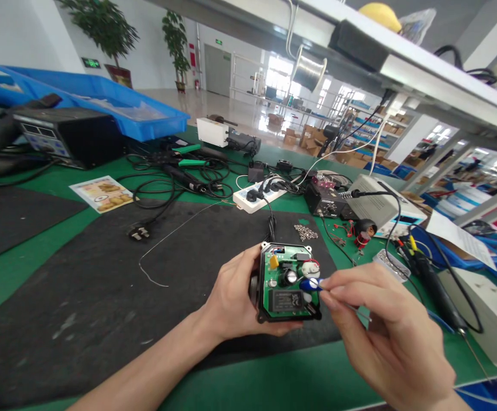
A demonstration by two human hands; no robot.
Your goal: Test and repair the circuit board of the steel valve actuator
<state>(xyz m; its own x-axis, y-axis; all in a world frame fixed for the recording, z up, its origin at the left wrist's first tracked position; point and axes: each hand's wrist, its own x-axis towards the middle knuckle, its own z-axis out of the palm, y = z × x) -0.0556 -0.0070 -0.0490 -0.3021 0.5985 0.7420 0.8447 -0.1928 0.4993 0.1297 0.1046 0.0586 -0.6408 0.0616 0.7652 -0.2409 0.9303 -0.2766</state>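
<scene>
My left hand point(235, 294) is wrapped round a black square housing point(263, 311) and holds it with its open face toward me. Inside sits a green circuit board point(286, 281) with a black block component, round capacitors, a yellow part and a blue disc component point(309, 284). Pinched between the thumb and fingers of my right hand point(381, 319) is a thin metal rod-like tool point(362, 314), its exact kind unclear. Its tip is at the blue component; whether it touches is hard to tell. A black cable point(271, 225) shows behind the housing.
Behind the housing lie a white power strip point(259, 196), a pile of small metal nuts point(305, 232) and a loose wire point(158, 245) on the black mat point(103, 308). To the right are a soldering station point(325, 200) and a black-handled tool point(437, 291). A shelf point(403, 68) hangs overhead.
</scene>
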